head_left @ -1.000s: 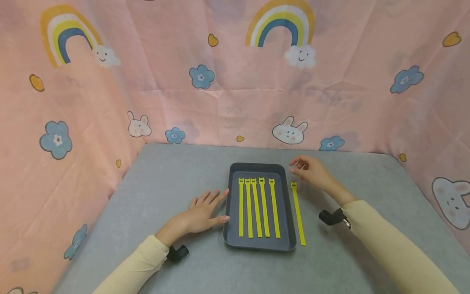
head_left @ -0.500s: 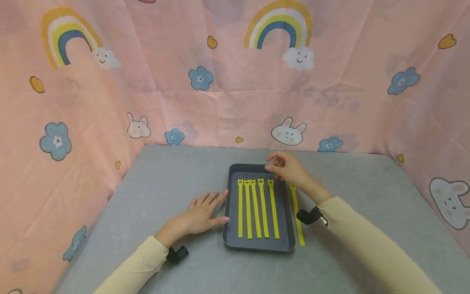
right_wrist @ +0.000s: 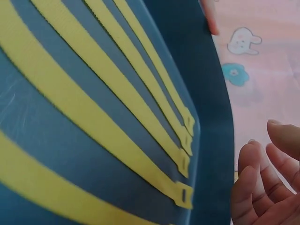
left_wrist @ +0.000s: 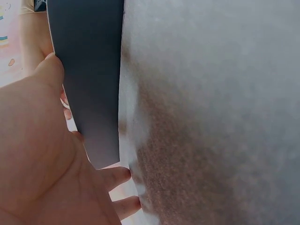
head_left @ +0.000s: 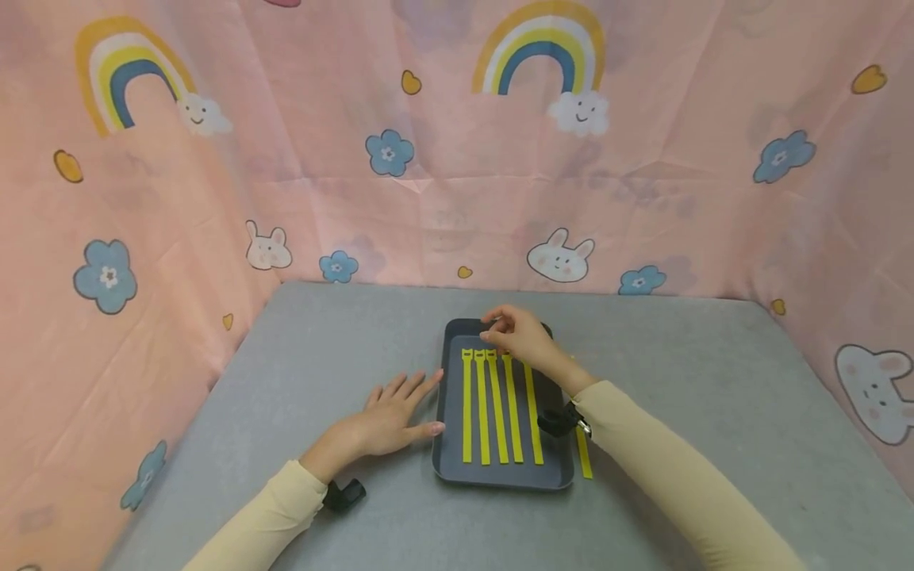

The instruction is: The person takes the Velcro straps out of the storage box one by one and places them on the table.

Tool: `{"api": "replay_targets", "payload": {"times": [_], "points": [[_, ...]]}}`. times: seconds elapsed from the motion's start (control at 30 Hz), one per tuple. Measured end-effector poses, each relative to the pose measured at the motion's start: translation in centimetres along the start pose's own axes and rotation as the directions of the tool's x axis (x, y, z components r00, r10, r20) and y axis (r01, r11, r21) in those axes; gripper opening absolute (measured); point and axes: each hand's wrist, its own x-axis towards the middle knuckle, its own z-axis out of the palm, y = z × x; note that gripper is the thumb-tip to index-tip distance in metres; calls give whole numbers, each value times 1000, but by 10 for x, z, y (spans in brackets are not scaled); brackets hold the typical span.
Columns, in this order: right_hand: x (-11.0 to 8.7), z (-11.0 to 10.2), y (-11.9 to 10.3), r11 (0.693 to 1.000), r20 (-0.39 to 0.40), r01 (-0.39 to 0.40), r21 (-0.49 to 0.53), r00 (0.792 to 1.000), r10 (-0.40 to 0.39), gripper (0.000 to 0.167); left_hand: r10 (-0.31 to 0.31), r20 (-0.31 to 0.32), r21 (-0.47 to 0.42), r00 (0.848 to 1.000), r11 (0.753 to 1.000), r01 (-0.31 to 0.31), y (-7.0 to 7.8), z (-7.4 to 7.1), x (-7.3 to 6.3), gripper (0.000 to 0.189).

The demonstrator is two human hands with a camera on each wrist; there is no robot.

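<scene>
Several yellow cable ties (head_left: 484,412) with slotted heads lie side by side, lengthwise, in a dark grey rectangular tray (head_left: 457,474). My left hand (head_left: 389,420) rests spread at the tray's left side; its thumb and a fingertip meet the outer wall (left_wrist: 89,79) in the left wrist view. Over the far part of the tray hovers my right hand (head_left: 524,339), fingers loosely bent and nothing between them. It hides the heads of the ties on the right, whose slotted ends (right_wrist: 183,193) show in the right wrist view. Another yellow tie (head_left: 585,458) lies outside, along the tray's right side, partly behind my right wrist.
The tray stands on a grey table (head_left: 321,341). A pink curtain (head_left: 443,190) with rainbows, rabbits and flowers encloses the back and sides. A black wrist camera (head_left: 557,420) on my right arm overlaps the tray's right wall.
My right hand has moved left from beside the tray, past its right rim, to above the tie heads. The left hand, the tray and the ties have stayed put.
</scene>
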Motion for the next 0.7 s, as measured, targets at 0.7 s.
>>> {"api": "replay_targets", "payload": {"times": [0.7], "points": [[13, 35, 17, 992, -22, -73, -104, 997, 71, 30, 17, -17, 15, 1000, 1000, -17, -2, 2, 2, 81]]}}
